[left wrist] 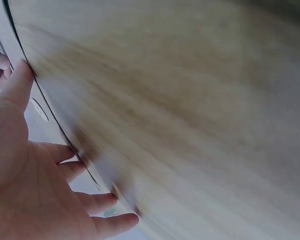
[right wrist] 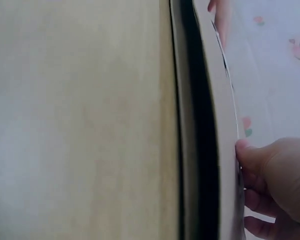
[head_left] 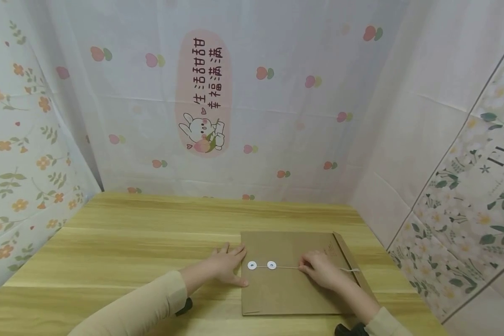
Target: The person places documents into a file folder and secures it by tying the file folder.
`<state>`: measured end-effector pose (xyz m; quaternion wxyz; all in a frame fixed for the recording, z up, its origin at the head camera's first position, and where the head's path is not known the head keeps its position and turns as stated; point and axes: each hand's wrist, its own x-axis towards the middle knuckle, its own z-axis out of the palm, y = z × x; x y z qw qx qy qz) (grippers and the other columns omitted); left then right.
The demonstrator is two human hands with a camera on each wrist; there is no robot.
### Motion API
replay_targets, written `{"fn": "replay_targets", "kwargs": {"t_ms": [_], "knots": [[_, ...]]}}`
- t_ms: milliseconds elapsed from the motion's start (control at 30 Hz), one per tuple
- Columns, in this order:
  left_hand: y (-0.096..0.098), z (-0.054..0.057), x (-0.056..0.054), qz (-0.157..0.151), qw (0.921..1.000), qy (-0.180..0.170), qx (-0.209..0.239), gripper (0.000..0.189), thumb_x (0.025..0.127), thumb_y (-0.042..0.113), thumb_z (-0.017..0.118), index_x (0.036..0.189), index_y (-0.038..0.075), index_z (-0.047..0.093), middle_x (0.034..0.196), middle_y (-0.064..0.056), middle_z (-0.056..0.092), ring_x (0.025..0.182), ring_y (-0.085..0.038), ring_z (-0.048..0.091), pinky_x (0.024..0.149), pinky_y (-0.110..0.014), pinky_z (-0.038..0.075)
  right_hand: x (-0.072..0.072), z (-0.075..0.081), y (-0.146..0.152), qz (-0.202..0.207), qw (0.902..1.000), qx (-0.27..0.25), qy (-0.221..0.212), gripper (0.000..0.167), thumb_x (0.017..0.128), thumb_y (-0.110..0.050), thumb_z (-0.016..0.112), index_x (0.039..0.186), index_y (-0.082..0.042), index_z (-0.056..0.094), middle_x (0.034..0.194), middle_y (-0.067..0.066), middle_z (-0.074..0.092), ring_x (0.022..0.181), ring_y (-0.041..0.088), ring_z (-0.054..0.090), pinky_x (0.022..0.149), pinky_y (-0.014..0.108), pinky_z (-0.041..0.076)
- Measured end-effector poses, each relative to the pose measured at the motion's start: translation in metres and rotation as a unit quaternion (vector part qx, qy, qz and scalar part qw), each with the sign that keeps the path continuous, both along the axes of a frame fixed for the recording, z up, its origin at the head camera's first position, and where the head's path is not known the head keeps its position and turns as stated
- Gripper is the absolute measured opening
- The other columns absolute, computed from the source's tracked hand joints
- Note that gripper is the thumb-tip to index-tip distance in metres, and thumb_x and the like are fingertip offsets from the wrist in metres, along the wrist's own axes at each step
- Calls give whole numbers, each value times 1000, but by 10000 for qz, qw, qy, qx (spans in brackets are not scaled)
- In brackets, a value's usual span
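Note:
A brown kraft paper document envelope (head_left: pixel 290 294) lies flat on the table in the head view. Two white round buttons, the outer one (head_left: pixel 252 265) and the inner one (head_left: pixel 271 265), sit near its left edge. A thin string (head_left: pixel 287 267) runs from them across the envelope to my right hand (head_left: pixel 321 269), which pinches it between thumb and fingertips. The string's loose end (head_left: pixel 353 269) trails past that hand to the right. My left hand (head_left: pixel 227 266), fingers spread, touches the envelope's left edge; the left wrist view shows its palm and fingertips along that edge.
The wood-grain table (head_left: pixel 143 242) extends left of and behind the envelope. A printed curtain (head_left: pixel 294 140) hangs behind it, with patterned cloths at both sides. The envelope's right side (head_left: pixel 347 254) has a dark open gap, seen edge-on in the right wrist view.

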<state>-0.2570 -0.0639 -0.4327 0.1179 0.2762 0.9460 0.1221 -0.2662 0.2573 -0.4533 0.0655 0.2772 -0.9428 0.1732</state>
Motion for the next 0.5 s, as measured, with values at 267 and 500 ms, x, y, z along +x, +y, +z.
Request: {"fn": "replay_targets", "kwargs": {"t_ms": [267, 500], "knots": [[3, 2, 2, -13, 10000, 5, -38, 93, 79, 58, 66, 148, 4, 34, 156, -11, 22, 136, -51, 17, 101, -70, 20, 18, 8, 4, 472, 9982, 240, -293, 20, 90, -20, 66, 76, -24, 53, 72, -18, 44, 72, 6, 40, 63, 26, 36], [4, 5, 4, 14, 9999, -54, -126, 94, 80, 58, 66, 148, 4, 32, 157, -10, 21, 137, -50, 16, 101, -70, 21, 27, 11, 2, 657, 9970, 231, -343, 19, 89, -19, 67, 76, -23, 53, 73, -18, 44, 72, 4, 41, 60, 24, 36]]}}
